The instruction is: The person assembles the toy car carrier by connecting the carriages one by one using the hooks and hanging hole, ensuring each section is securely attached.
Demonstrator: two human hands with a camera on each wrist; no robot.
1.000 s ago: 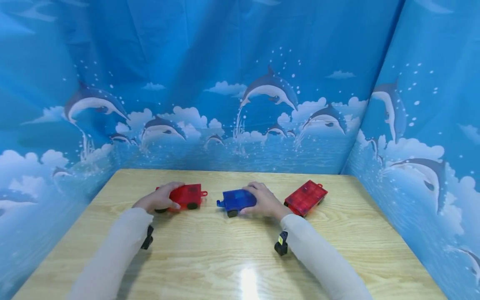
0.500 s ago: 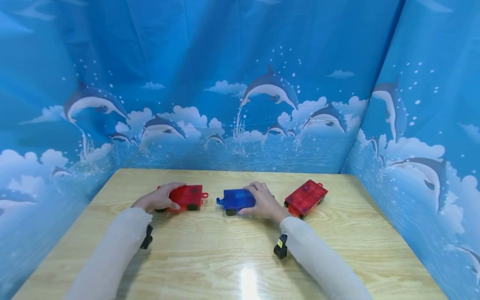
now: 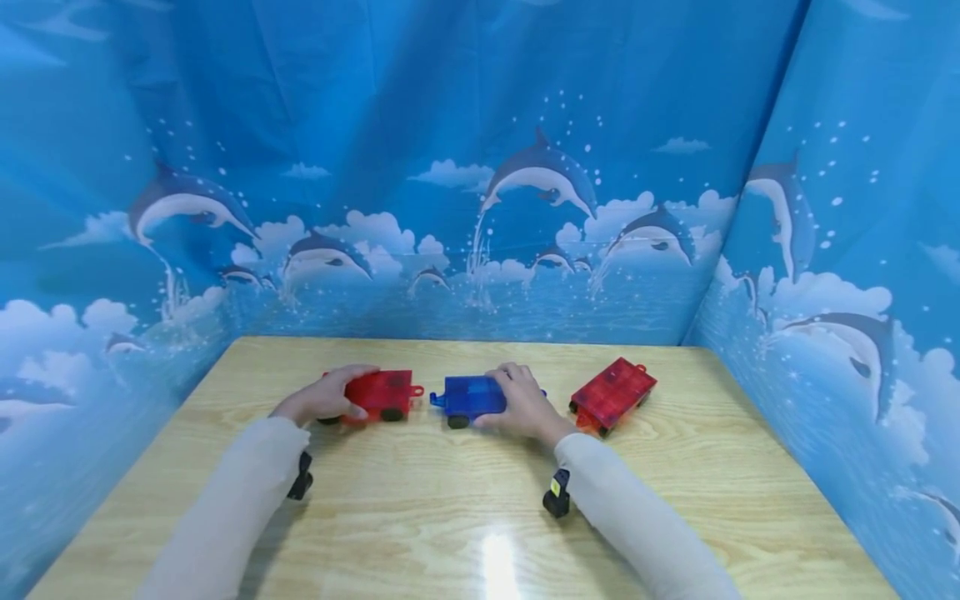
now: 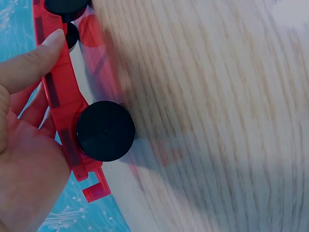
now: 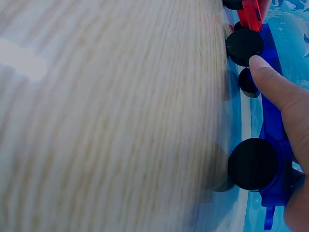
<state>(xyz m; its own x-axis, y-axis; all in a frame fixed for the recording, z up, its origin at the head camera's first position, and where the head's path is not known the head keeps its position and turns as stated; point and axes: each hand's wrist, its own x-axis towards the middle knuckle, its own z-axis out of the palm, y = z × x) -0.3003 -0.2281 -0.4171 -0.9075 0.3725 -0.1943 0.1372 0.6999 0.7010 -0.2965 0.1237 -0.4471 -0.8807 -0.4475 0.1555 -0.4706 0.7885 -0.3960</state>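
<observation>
My left hand (image 3: 326, 397) grips a translucent red toy train car (image 3: 388, 393) with black wheels, which stands on the table at centre left. In the left wrist view the thumb (image 4: 38, 60) presses the car's near side. A small red ring (image 3: 417, 391) sticks out of its right end. My right hand (image 3: 522, 402) holds a blue toy train car (image 3: 467, 396), its thumb (image 5: 273, 84) on the near side by the wheels. The blue car's hook (image 3: 437, 400) points left, close to the ring. In the head view a narrow gap shows between them.
Another red car (image 3: 613, 392) stands slanted to the right of my right hand, its ring pointing away. The wooden table (image 3: 442, 508) ends at a blue dolphin-print curtain (image 3: 465, 308) behind and on both sides.
My left hand has slid its red car a little to the right. The blue car has shifted slightly left with my right hand, so the gap is smaller. The other red car stays put.
</observation>
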